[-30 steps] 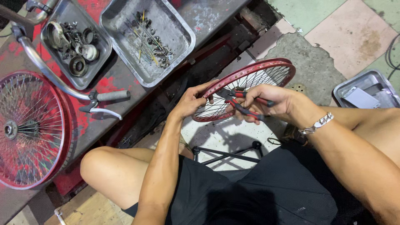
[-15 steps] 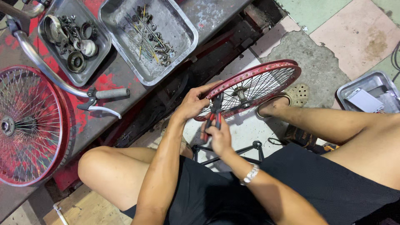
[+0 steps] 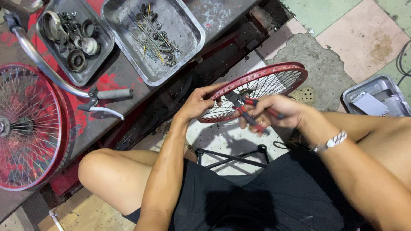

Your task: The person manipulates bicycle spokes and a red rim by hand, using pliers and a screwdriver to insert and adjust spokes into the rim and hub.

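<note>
While the left hand (image 3: 198, 105) grips the red wheel (image 3: 257, 90) by its rim, steadying it,
the right hand (image 3: 274, 112) is closed around red-handled pliers (image 3: 246, 112), their nose at the spokes just beside the left fingers.

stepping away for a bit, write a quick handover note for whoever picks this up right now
Left hand: grips the near edge of the red spoked wheel rim, holding it tilted above the floor in front of the knees.
Right hand: holds red-handled pliers, jaws at the spokes near the rim's left side.
Nearby: tray of loose spokes and tray of bearings and rings on the bench, with a handlebar and a second red wheel. Another tray sits on the floor at the right.
Done: most spokes appear fitted in the held rim.
Left: cannot tell how many spokes still need work.
</note>
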